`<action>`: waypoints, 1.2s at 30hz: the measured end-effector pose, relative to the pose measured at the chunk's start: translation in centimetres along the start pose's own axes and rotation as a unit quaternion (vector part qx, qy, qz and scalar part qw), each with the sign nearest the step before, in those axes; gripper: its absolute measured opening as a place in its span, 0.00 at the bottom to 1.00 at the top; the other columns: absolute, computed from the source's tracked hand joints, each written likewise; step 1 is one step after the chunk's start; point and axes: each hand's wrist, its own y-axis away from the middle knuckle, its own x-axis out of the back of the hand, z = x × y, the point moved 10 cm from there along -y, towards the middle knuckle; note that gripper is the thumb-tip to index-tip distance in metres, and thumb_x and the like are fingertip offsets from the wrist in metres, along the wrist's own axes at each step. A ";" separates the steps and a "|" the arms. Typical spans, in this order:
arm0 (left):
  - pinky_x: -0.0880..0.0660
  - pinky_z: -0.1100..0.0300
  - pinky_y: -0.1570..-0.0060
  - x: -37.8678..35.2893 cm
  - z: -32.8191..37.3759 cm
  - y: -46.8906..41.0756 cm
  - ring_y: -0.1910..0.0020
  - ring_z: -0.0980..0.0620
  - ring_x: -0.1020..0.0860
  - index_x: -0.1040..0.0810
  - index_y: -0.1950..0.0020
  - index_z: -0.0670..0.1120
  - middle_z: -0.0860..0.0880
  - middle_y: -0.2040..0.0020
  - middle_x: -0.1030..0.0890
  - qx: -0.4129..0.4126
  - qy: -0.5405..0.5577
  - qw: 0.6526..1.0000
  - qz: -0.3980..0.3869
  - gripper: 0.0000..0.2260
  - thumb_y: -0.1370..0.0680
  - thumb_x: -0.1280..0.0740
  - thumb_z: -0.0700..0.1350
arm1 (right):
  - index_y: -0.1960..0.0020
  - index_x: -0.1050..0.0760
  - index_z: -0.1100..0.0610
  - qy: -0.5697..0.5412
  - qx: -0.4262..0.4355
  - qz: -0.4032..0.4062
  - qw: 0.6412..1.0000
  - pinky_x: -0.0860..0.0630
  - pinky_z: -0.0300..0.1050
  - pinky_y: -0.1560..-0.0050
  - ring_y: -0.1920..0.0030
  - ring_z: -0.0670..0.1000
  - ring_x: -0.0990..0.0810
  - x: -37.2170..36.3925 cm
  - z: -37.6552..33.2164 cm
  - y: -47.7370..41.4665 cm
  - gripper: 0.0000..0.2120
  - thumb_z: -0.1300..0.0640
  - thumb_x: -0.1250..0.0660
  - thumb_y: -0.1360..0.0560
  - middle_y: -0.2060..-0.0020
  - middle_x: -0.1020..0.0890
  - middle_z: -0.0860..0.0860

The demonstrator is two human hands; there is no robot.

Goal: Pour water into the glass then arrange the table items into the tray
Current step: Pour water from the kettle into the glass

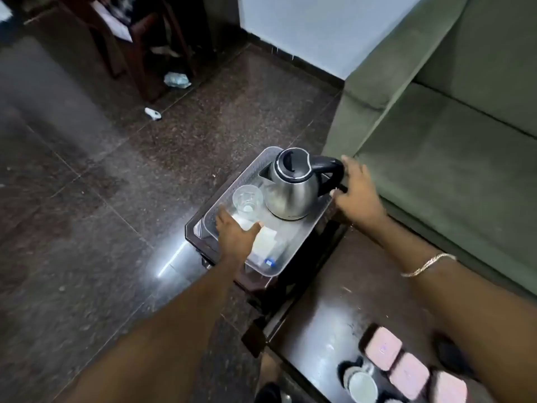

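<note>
While bent over the small dark table (255, 289) beside the green sofa (436, 170), reaching down with 2 bare hands to opposite sides of the clear tray (302, 228).

Left hand (235, 232) laid over the tray's near-left side, fingers stretched flat and a little spread, thumb out toward the white packets (266, 242). Not curled around anything visible, with fingertips just short of the glass (248, 200).

Right hand (359, 196) at the far-right rim, just beside the black handle of the kettle (290, 187), fingers loosely bent. Cannot tell whether pinching the rim, brushing the handle or clear of both.

Kettle upright at the tray's far end, lid shut, spout turned toward the glass, probably set that way for a short pour. Glass upright in the tray just beside the kettle, seemingly with a little water at the bottom, though hard to be sure through clear walls. White packets and something with a blue cap (269, 262) lying at the near end, likely kept low and away from the 2 tall pieces.

Judged from this layout, apparently past pouring and loading. Hands placed 1 to each side probably to steady or square the tray, perhaps ahead of a lift. Worth keeping level, given a top-heavy kettle and an open glass.
</note>
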 end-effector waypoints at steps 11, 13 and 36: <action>0.24 0.43 0.37 -4.4 -3.2 -7.9 0.38 0.39 0.23 0.34 0.29 0.55 0.46 0.39 0.20 0.011 0.116 0.993 0.021 0.43 0.38 0.16 0.43 | 0.50 0.23 0.64 -0.125 -0.094 -0.200 0.967 0.28 0.30 0.70 0.72 0.38 0.24 -5.5 5.3 -8.9 0.16 0.77 0.29 0.34 0.72 0.20 0.44; 0.24 0.43 0.38 -4.3 -3.2 -8.0 0.39 0.39 0.24 0.33 0.32 0.58 0.49 0.41 0.20 -0.003 0.100 0.995 0.027 0.41 0.39 0.16 0.47 | 0.51 0.24 0.72 -0.144 -0.092 -0.208 0.963 0.26 0.32 0.65 0.69 0.41 0.23 -6.0 5.3 -9.3 0.14 0.80 0.30 0.35 0.68 0.20 0.50; 0.29 0.77 0.51 -1.2 6.9 0.2 0.47 0.65 0.21 0.32 0.38 0.57 0.67 0.45 0.22 -0.187 0.138 0.972 -0.033 0.33 0.37 0.19 0.51 | 0.58 0.22 0.72 -0.315 0.000 0.052 0.948 0.25 0.56 0.61 0.60 0.58 0.23 12.6 2.4 -2.5 0.23 0.69 0.31 0.53 0.61 0.19 0.68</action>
